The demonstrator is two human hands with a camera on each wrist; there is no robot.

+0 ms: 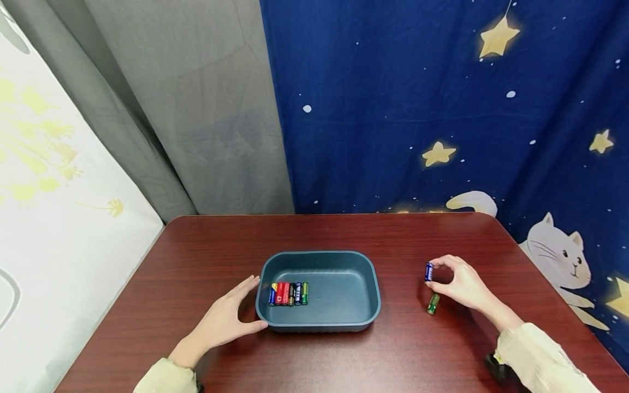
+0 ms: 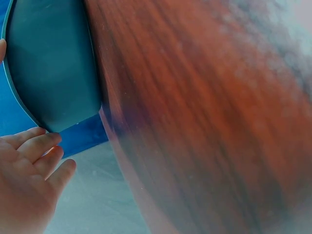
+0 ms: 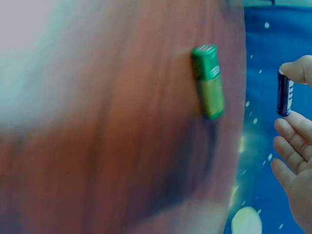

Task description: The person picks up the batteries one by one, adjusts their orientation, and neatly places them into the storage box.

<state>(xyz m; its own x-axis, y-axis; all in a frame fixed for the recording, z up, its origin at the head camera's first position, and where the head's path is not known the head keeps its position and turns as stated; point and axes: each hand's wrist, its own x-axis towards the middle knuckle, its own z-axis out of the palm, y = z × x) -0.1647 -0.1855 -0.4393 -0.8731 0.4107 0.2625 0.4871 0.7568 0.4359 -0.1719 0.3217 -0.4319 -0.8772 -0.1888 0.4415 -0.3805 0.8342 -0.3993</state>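
My right hand (image 1: 462, 284) pinches a dark blue battery (image 1: 429, 272) by its two ends between thumb and finger, held upright above the table. In the right wrist view the same blue battery (image 3: 285, 91) shows white lettering. A green battery (image 1: 433, 303) with a yellowish end lies on the table just below that hand. My left hand (image 1: 221, 322) rests against the left side of a blue-grey plastic basin (image 1: 324, 326), thumb and fingers spread along its rim. Inside the basin, at its left, several batteries (image 1: 288, 293) in red, black, blue and green lie side by side.
The dark red wooden table (image 1: 314, 360) has rounded far corners. Behind it hang a grey curtain (image 1: 196, 109) and a blue curtain (image 1: 373, 109) with stars and a cat. A white patterned surface (image 1: 64, 218) borders the table's left side.
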